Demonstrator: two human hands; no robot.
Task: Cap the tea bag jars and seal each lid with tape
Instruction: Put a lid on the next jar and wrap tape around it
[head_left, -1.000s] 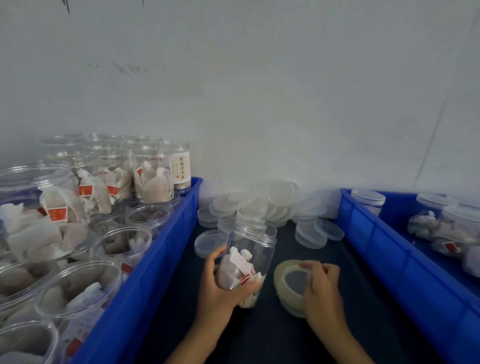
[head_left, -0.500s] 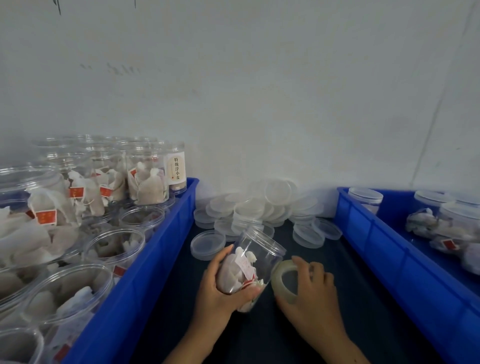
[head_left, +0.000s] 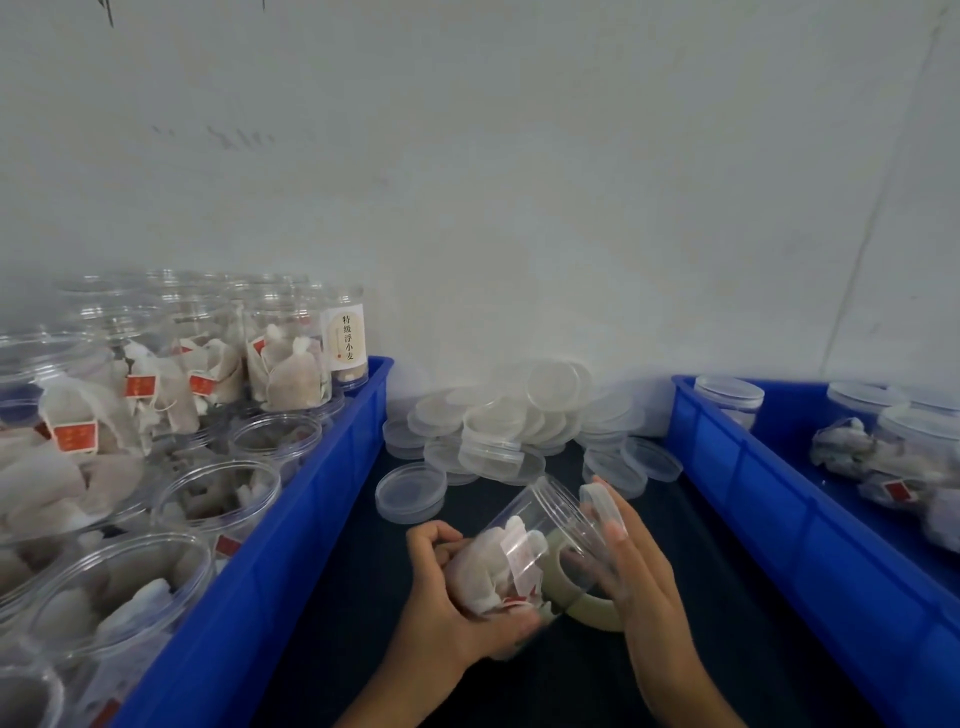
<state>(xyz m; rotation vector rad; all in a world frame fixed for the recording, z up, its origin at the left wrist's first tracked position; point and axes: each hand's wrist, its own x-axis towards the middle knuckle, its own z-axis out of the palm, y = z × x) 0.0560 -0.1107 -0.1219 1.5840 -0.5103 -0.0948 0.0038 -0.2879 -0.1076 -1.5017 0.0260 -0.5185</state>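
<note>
**Both hands closed around a tilted jar**

The left hand (head_left: 447, 597) comes up from the lower edge on a bare forearm, its fingers curled round the base end of the clear plastic tea bag jar (head_left: 524, 551), thumb under the jar's near side, knuckles bent on the far side. The right hand (head_left: 641, 571) reaches in from the lower right, palm turned toward the jar's open end, fingers fairly straight and pointing up and away. It holds a clear round plastic lid (head_left: 601, 506) at that end; a roll of translucent tape (head_left: 589, 605) sits against its palm.
</note>
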